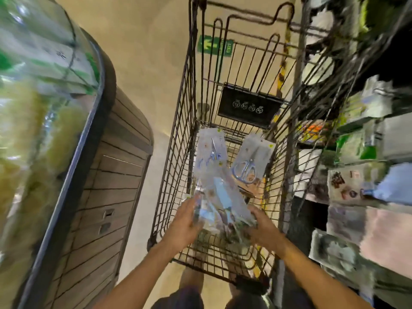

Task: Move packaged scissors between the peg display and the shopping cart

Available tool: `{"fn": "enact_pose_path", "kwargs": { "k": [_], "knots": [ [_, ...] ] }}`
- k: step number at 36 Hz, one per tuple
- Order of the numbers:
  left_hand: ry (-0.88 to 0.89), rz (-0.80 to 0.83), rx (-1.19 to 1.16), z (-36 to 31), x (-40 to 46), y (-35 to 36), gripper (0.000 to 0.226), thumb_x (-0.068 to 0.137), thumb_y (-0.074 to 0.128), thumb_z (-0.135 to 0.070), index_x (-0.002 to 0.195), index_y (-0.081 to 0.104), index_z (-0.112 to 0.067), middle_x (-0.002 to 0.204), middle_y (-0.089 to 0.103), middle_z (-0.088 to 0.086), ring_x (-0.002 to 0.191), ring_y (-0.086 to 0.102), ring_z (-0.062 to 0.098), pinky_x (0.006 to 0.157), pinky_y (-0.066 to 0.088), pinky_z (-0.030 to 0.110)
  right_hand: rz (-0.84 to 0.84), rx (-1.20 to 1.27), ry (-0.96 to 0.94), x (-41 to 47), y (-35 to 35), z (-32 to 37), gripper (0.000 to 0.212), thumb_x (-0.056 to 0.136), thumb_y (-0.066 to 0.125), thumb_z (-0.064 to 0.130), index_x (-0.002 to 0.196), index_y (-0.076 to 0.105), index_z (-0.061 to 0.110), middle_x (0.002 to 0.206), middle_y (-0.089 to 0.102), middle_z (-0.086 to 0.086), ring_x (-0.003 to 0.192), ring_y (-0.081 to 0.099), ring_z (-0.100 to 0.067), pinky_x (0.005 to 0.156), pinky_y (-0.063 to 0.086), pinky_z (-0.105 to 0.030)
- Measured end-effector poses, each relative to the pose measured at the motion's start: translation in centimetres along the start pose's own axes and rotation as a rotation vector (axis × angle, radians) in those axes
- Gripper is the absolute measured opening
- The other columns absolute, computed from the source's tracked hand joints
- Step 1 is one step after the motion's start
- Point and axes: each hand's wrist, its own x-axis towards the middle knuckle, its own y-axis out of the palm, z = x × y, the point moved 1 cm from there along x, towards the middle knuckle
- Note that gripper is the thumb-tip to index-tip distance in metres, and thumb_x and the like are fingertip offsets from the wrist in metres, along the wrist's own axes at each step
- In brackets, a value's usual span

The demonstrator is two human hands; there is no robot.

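Clear plastic packaging, blurred by motion, sits between both hands low over the near end of the shopping cart [178,134]: a bundle of packaged scissors [219,204], several flat packs held together, pale blue handle or blade visible through the front one. Left hand [186,221] holds the bundle's left edge, fingers extended along it with the thumb against the pack; right hand [263,226] cups the right edge, fingers curled round it. Exact finger placement is hard to read through the blur. Two more packs lie farther in the cart: one flat pack with small scissors [210,152] leaning at the far left, one with silver wide-looped scissors [249,161] to its right, tilted against the right-hand mesh. A black placard [249,105] hangs on the cart's far end. Shelving with hanging merchandise [356,152] stands on the right, just beside the cart; the pegs themselves cannot be made out. A curved glass-topped cabinet [55,130] fills the left. Judgement: the step in hand is either lowering this bundle into the cart or lifting it out, and direction cannot be told from this view. If depositing, the next move calls for lowering the bundle onto the basket floor near the two loose packs, then letting go with both hands. If returning, it calls for a turn right and finding each pack's hang hole.
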Motion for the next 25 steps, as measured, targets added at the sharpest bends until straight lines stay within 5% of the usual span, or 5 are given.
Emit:
{"fn": "enact_pose_path", "kwargs": {
  "k": [5,10,15,20,25],
  "knots": [
    [-0.139,0.05,-0.378,-5.1,-0.8,-0.8,0.093,0.091,0.074,-0.026,0.16,0.013,-0.039,0.143,0.052,-0.016,0.127,0.058,0.006,0.101,0.056,0.043,-0.042,0.192,0.015,-1.8,-0.5,2.6,0.072,0.079,0.084,0.018,0.14,0.049,0.033,0.121,0.068,0.011,0.107,0.07,-0.009,0.083,0.061,-0.033],
    [-0.175,-0.021,-0.615,-7.2,-0.7,-1.0,0.1,0.085,0.078,-0.006,0.157,0.018,-0.043,0.137,0.061,-0.004,0.123,0.064,0.018,0.091,0.06,0.046,-0.013,0.283,-0.03,-2.5,0.2,4.6,0.078,0.069,0.092,0.035,0.136,0.051,0.043,0.128,0.068,0.008,0.116,0.068,-0.022,0.088,0.059,-0.056],
    [-0.144,-0.095,-0.667,-7.7,-1.0,-1.2,0.104,0.081,0.079,0.001,0.151,0.02,-0.049,0.114,0.072,-0.02,0.107,0.07,0.004,0.086,0.062,0.049,-0.018,0.251,-0.076,-2.3,1.4,5.9,0.071,0.071,0.089,0.027,0.128,0.051,0.048,0.128,0.067,0.007,0.121,0.064,-0.018,0.093,0.056,-0.056],
    [-0.165,-0.134,-0.656,-7.2,-0.8,-1.7,0.111,0.075,0.086,-0.003,0.151,0.024,-0.055,0.126,0.067,0.002,0.11,0.071,0.018,0.078,0.064,0.044,0.032,0.215,-0.077,-2.4,2.2,6.4,0.065,0.085,0.076,0.005,0.131,0.044,0.038,0.113,0.072,0.007,0.097,0.074,-0.009,0.073,0.061,-0.026],
    [-0.176,-0.121,-0.651,-6.6,-0.7,-2.4,0.113,0.079,0.078,0.007,0.152,0.021,-0.057,0.135,0.059,-0.007,0.109,0.071,0.014,0.072,0.063,0.035,0.064,0.158,0.01,-1.4,2.1,5.5,0.065,0.081,0.081,0.029,0.137,0.049,0.04,0.121,0.071,0.006,0.107,0.071,-0.017,0.089,0.06,-0.046]
  ]
}}
